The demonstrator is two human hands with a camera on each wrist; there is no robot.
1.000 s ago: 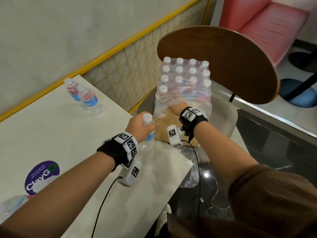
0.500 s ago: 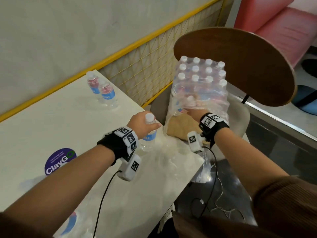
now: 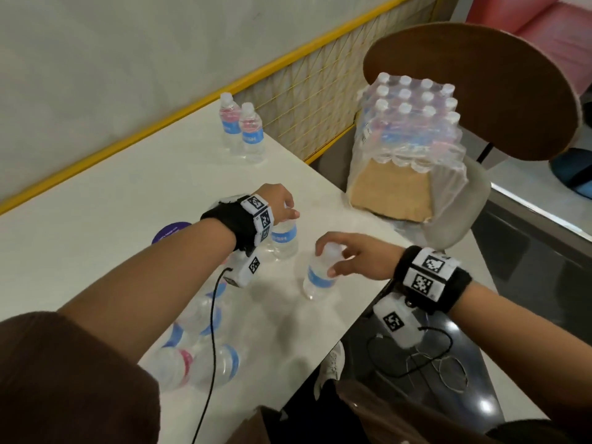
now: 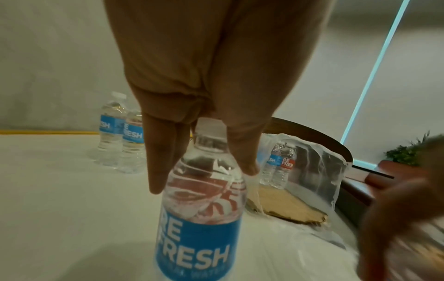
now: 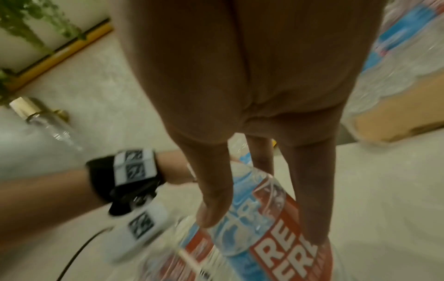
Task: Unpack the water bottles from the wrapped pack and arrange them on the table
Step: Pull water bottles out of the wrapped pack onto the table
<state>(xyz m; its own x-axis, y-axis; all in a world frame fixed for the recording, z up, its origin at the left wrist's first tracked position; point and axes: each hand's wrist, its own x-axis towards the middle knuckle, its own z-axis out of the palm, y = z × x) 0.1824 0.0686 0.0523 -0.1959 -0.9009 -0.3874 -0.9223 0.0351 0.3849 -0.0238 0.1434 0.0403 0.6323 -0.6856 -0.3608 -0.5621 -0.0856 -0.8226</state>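
White bench (image 3: pixel 96 219) is running along a yellow-trimmed wall in the head view. Left hand (image 3: pixel 278 203) is gripping the top of an upright bottle (image 3: pixel 283 238) standing on the bench, fingers curled over the cap. Right hand (image 3: pixel 355 256) is pinching a second bottle (image 3: pixel 318 277) by its neck, just right of the left hand; this bottle is tilting, and whether its base is touching the bench cannot be told. Wrapped pack (image 3: pixel 413 123) is sitting on a chair (image 3: pixel 464 200) beyond the right hand, off the bench edge. Two standing bottles (image 3: pixel 243 129) are waiting well beyond the left hand; more bottles (image 3: pixel 198 357) are lying under the left forearm.

Left wrist view: fingers (image 4: pixel 161 155) are curling down both sides of the neck of the bottle (image 4: pixel 199 218), blue label facing out; pack (image 4: pixel 300 163) off to the right.

Right wrist view, blurry: fingers (image 5: pixel 213 194) are closing round the bottle (image 5: pixel 259 218), red and blue label showing.
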